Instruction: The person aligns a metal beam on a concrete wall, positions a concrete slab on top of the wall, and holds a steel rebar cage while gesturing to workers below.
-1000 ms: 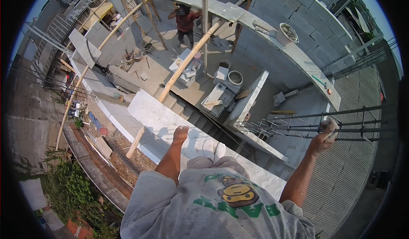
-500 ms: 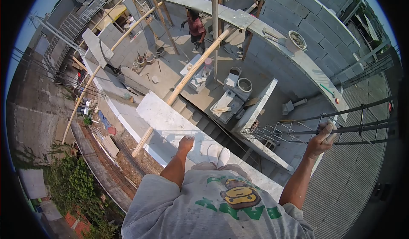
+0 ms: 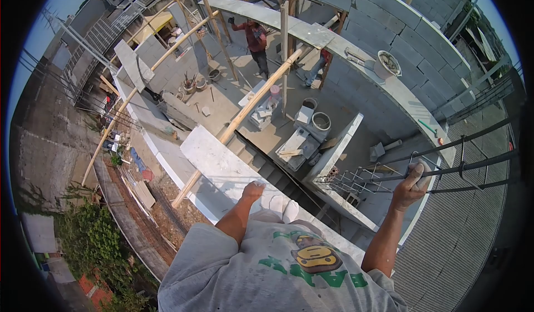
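Observation:
My right hand (image 3: 411, 185) is wrapped round a bar of the rebar cage (image 3: 467, 166) that juts out at the right. Over the pale top of the block wall (image 3: 214, 159), my left hand (image 3: 253, 191) is curled closed in front of my body. Whatever it may hold is hidden by the fingers. My feet (image 3: 282, 206), in light coverings, stand on that wall top just beside the left hand.
A bamboo pole (image 3: 261, 98) crosses the wall top; below lies a stairwell (image 3: 256, 162). A co-worker (image 3: 256, 42) stands on the lower floor, and another person's legs (image 3: 316, 70) show behind a post. A bucket (image 3: 387, 64) rests on the curved wall (image 3: 406, 100). Ground drops away left.
My view has shifted slightly. My left hand is a little further right, and my right hand still grips the rebar. The co-worker has raised an arm; another person's legs have come into view.

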